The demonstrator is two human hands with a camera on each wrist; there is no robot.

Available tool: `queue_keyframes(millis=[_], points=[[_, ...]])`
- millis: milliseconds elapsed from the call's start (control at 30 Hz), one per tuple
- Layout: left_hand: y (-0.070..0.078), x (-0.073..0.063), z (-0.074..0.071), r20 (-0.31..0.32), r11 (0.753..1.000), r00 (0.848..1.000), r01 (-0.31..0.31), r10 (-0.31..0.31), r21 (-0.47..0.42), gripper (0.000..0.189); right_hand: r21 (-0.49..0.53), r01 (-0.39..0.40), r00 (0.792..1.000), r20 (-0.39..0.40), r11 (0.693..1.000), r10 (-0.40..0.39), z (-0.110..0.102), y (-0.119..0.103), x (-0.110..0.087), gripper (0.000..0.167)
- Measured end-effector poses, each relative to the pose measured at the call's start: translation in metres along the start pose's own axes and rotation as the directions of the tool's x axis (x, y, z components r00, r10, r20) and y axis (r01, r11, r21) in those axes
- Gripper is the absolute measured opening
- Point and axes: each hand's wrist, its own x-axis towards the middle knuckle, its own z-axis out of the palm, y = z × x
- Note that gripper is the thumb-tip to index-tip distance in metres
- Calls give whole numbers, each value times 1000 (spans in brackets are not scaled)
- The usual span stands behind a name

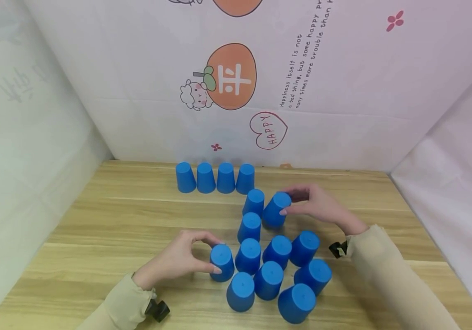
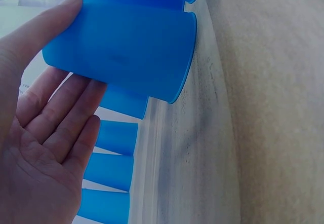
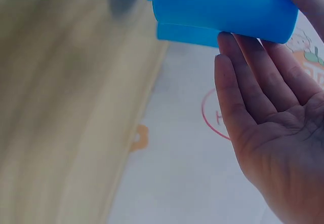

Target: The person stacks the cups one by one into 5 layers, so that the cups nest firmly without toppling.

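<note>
My left hand (image 1: 180, 257) holds an upside-down blue plastic cup (image 1: 222, 263) at the left side of the group, thumb in front and fingers behind. The left wrist view shows the same cup (image 2: 121, 44) between thumb and fingertips. Farther back, my right hand (image 1: 320, 206) grips another upturned blue cup (image 1: 276, 211) from its right side. That cup (image 3: 223, 8) fills the top of the right wrist view. Just left of it stand two more cups, one behind the other; the nearer is a blue cup (image 1: 250, 228). Whether either held cup touches the table cannot be told.
Along the back of the wooden table (image 1: 128, 220) several upturned cups stand in a row, among them a blue cup (image 1: 206, 178). Between the forearms several more are clustered, including a blue cup (image 1: 297, 303) at the front. A printed white cloth (image 1: 145, 110) hangs behind.
</note>
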Motion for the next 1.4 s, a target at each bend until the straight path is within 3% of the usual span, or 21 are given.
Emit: queue_keyframes(millis=[300, 500, 633, 967, 1400], points=[[1, 0, 0, 7, 1000, 1000, -5, 5, -7, 41, 5, -48, 997, -56, 999, 49, -28, -5, 33, 56], [1, -1, -1, 5, 1000, 1000, -8, 8, -15, 41, -17, -107, 986, -132, 994, 103, -35, -5, 56, 57], [0, -1, -1, 2, 1000, 1000, -9, 9, -13, 41, -33, -143, 982, -133, 989, 137, -32, -3, 68, 60], [-2, 0, 0, 0, 1000, 1000, -7, 7, -3, 41, -88, -149, 984, -117, 985, 138, -17, 16, 91, 57], [-2, 0, -1, 3, 1000, 1000, -16, 16, -13, 41, -84, -178, 981, -88, 980, 171, -5, 25, 98, 53]])
